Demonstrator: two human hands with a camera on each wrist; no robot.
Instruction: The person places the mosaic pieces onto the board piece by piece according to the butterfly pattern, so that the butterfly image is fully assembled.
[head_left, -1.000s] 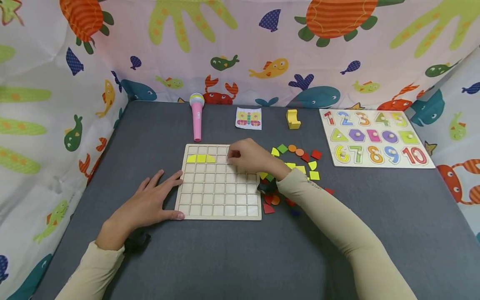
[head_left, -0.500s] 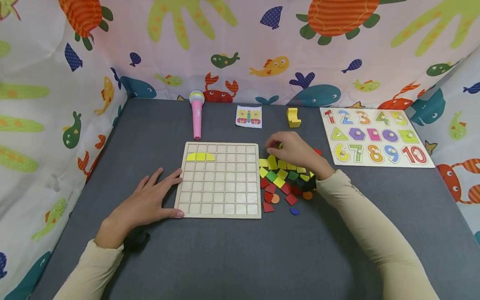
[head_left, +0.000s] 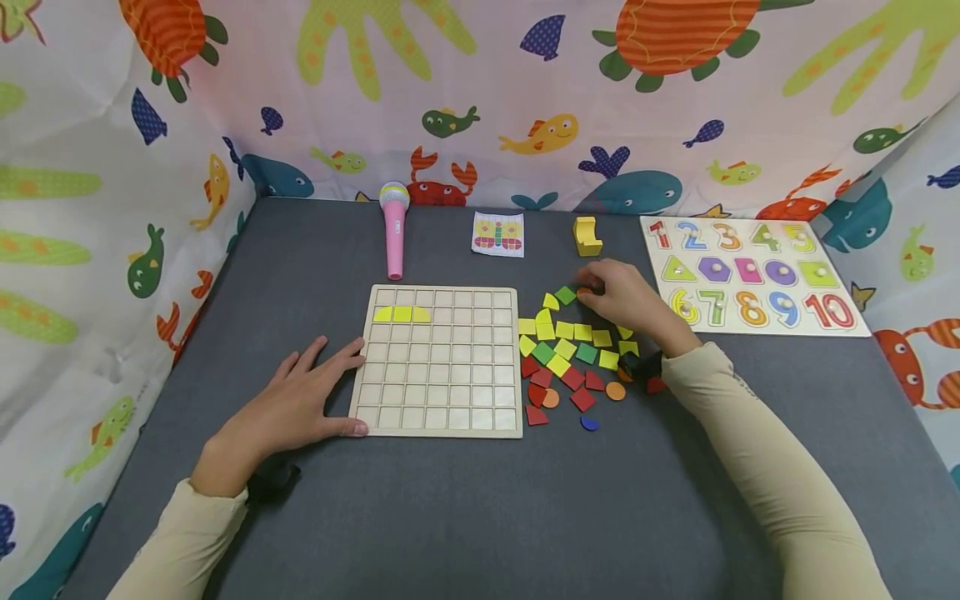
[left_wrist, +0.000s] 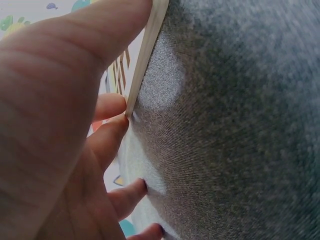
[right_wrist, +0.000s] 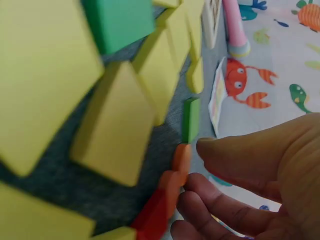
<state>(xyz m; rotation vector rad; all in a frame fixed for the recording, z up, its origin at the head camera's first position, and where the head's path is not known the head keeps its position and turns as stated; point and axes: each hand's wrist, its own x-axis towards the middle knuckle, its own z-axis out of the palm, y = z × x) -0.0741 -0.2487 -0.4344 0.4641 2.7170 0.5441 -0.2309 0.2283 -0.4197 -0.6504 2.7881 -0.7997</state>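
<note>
While a spread left hand [head_left: 288,412] touches a pale wooden grid board [head_left: 438,383], the right hand [head_left: 626,298], thumb and fingers parted, hovers by flat, round orange pieces [right_wrist: 181,158].

From my end, the head view has the right hand [head_left: 628,296] covering most of an orange disc [head_left: 582,292]; can't tell if the fingertips touch it. Right wrist feed gives me the nearest yellow tile [right_wrist: 40,75] blurred and cut off at left, a green tile [right_wrist: 120,22] clipped up top. On left wrist, the left hand [left_wrist: 55,115] hides most of the board [left_wrist: 145,55], bench [left_wrist: 240,125] blurry.
</note>
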